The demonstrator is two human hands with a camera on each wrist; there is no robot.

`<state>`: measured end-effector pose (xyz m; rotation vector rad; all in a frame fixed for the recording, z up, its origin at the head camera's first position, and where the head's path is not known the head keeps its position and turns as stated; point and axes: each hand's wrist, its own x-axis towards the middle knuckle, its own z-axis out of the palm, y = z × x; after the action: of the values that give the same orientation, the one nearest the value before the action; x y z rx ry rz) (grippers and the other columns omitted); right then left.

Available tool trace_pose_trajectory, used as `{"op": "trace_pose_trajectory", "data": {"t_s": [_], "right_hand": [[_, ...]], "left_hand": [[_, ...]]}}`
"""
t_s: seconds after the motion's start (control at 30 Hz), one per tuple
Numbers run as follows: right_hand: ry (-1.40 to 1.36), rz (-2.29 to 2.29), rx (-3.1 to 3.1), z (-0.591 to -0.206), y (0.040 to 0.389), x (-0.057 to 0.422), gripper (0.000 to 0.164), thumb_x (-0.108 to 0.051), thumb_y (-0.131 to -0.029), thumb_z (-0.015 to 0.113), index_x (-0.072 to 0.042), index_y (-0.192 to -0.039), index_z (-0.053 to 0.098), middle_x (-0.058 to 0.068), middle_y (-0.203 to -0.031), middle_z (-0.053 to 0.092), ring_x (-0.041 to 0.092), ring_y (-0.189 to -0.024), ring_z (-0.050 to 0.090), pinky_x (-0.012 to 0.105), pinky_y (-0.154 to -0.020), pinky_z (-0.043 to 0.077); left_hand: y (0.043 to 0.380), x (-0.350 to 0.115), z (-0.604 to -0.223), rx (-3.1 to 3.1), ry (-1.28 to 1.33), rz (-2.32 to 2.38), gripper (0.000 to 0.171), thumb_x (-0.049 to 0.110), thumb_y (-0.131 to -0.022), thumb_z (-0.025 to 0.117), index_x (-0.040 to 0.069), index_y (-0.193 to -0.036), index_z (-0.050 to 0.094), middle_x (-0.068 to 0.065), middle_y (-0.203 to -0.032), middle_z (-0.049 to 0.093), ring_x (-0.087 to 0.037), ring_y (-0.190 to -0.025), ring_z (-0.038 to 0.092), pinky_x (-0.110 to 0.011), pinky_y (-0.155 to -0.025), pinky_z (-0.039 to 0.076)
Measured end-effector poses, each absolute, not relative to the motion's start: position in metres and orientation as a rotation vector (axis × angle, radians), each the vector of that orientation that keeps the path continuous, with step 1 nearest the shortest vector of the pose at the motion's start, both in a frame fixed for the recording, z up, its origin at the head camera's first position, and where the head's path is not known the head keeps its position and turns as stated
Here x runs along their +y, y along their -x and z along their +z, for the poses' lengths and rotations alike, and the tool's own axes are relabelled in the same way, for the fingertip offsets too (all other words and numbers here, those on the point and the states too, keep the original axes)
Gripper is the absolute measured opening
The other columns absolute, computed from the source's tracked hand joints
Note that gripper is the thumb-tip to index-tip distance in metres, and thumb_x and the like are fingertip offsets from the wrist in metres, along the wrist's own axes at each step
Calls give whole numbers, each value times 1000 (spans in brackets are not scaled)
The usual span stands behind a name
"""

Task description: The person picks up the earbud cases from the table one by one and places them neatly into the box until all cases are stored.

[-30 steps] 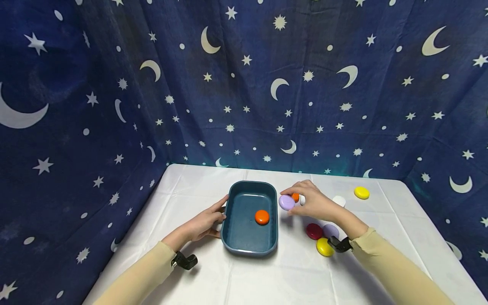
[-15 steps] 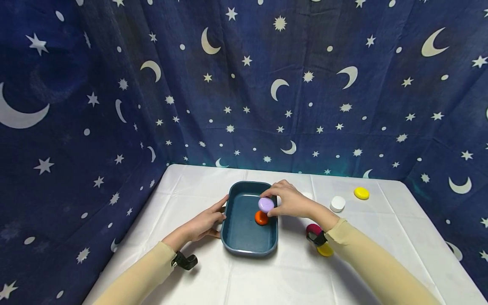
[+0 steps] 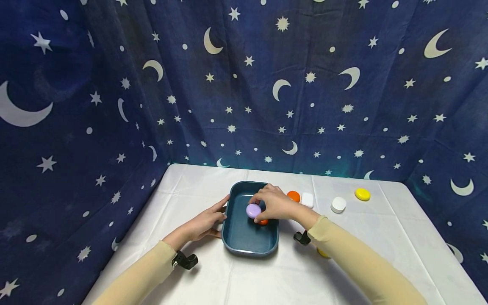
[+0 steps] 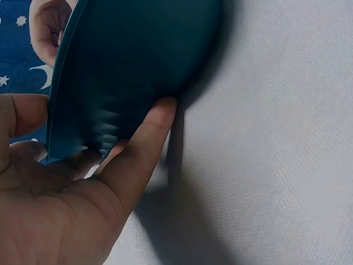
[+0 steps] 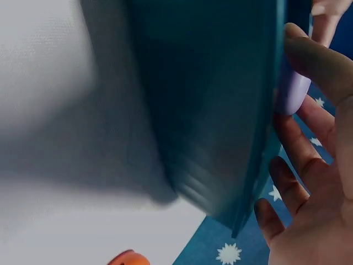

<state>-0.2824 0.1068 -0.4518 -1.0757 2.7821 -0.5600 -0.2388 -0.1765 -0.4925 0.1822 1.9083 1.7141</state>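
Note:
A dark teal rectangular tray (image 3: 249, 248) stands on the white table. My left hand (image 3: 203, 224) rests its spread fingertips against the tray's left outer wall, also seen in the left wrist view. Over the tray's inside, my right hand (image 3: 278, 203) pinches a glossy lilac disc (image 3: 253, 211) between thumb and fingers. Below that hand an orange disc (image 3: 263, 222) lies in the tray, mostly covered. In the right wrist view, the tray wall (image 5: 209, 110) hides part of the lilac disc (image 5: 293, 91).
Right of the tray lie a second orange disc (image 3: 293, 196), a white squarish piece (image 3: 307, 200), a white round piece (image 3: 338, 205) and a yellow disc (image 3: 362, 194). Another yellow disc (image 3: 323, 253) is partly under the right forearm. A starry blue cloth (image 3: 244, 93) hangs behind.
My right hand has carried the lilac disc left from beside the tray to over its inside. My left hand has stayed at the tray's wall. The right forearm now covers the red disc.

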Motion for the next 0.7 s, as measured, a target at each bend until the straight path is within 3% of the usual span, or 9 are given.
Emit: {"op": "trace_pose_trajectory", "data": {"t_s": [0.43, 0.7], "right_hand": [[1093, -465, 2804, -460, 283, 91, 50, -51, -73, 89, -28, -115, 74, -11, -96, 64, 17, -102, 45, 44, -93, 36], [1035, -564, 2781, -459, 283, 97, 61, -48, -77, 87, -24, -130, 71, -4, -124, 65, 23, -121, 43, 49, -103, 33]], "left_hand": [[239, -177, -493, 1897, -184, 1714, 75, 14, -100, 48, 35, -165, 16, -19, -167, 19, -42, -133, 41, -51, -78, 58], [238, -177, -494, 1892, -209, 1725, 74, 14, -101, 46, 34, -166, 16, -20, -167, 18, -41, -134, 39, -51, -79, 57]]}}
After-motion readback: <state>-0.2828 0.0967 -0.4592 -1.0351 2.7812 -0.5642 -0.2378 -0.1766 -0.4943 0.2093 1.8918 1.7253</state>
